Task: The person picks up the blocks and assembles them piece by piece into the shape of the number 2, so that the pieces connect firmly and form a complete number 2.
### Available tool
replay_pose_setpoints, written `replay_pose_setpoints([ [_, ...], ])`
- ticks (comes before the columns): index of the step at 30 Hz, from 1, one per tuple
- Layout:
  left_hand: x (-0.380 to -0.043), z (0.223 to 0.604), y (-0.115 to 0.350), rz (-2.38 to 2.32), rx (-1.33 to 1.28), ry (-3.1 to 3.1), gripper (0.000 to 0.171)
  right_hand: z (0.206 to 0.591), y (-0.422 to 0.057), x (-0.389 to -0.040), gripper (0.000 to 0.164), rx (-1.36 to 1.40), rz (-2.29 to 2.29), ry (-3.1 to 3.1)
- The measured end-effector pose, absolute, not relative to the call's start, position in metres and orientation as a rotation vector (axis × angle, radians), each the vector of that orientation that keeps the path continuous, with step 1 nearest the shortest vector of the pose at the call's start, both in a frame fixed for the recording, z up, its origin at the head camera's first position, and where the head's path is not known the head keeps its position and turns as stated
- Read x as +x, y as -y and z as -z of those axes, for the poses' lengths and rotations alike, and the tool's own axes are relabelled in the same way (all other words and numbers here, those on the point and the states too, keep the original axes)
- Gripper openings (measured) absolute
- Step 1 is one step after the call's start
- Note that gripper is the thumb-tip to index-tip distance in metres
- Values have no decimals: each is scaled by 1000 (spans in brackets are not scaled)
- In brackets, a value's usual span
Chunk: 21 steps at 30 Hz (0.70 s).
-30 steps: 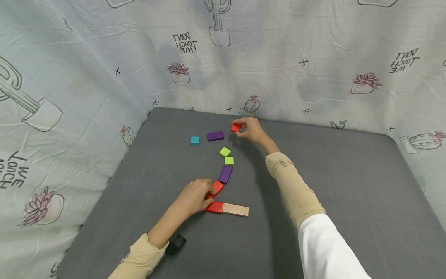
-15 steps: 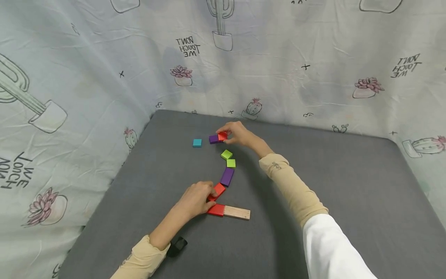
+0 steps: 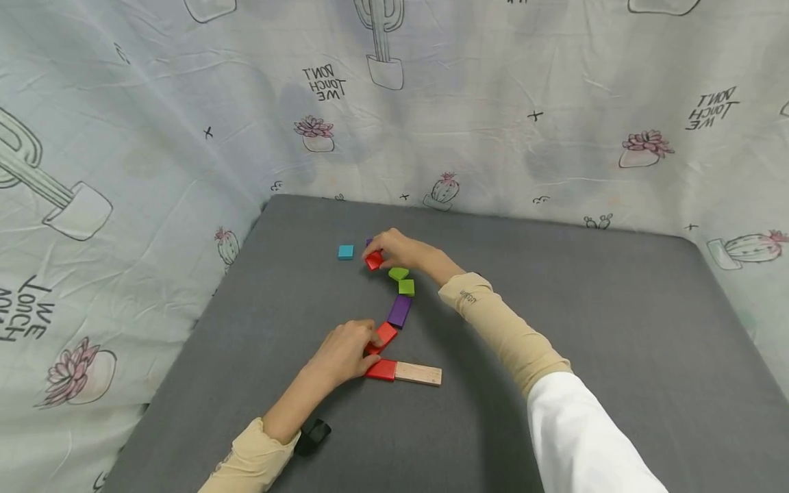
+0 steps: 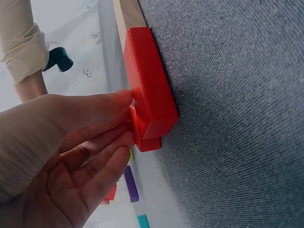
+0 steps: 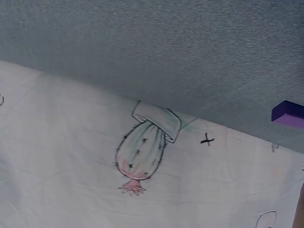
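In the head view, my right hand pinches a red block between fingers and thumb, above the table at the far end of a curved row. It hides most of a purple block. Two lime-green blocks lie under and beside it, followed by another purple block. My left hand touches two red blocks at the near end, the slanted one and the lower one. In the left wrist view, the thumb and fairly straight fingers meet these red blocks.
A plain wooden block adjoins the lower red block's right end. Left of the right hand lies a small teal block. A black object sits near my left wrist. Patterned cloth hangs behind the grey table.
My right hand has carried the red block left and nearer, past the far purple block, which it now mostly covers. The left hand stays at the two red blocks.
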<state>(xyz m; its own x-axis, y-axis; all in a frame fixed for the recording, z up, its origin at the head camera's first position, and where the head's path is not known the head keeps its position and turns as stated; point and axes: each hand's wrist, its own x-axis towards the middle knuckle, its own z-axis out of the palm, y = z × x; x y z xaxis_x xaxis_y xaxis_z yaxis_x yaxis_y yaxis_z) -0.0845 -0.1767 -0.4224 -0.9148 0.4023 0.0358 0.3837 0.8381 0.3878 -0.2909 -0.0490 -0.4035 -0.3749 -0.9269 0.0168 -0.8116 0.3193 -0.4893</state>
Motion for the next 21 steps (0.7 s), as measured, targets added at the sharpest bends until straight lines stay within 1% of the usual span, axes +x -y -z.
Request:
replay_pose_setpoints([
  [5, -84, 423, 177, -608, 628, -2970, 17, 406, 56, -288, 36, -1598, 562, -2305],
  [13, -84, 423, 176, -584, 632, -2968, 16, 412, 60, -285, 38, -1558, 468, -2284],
  [21, -85, 422, 175, -583, 635, -2977, 17, 411, 59, -284, 38, -1500, 411, -2290],
])
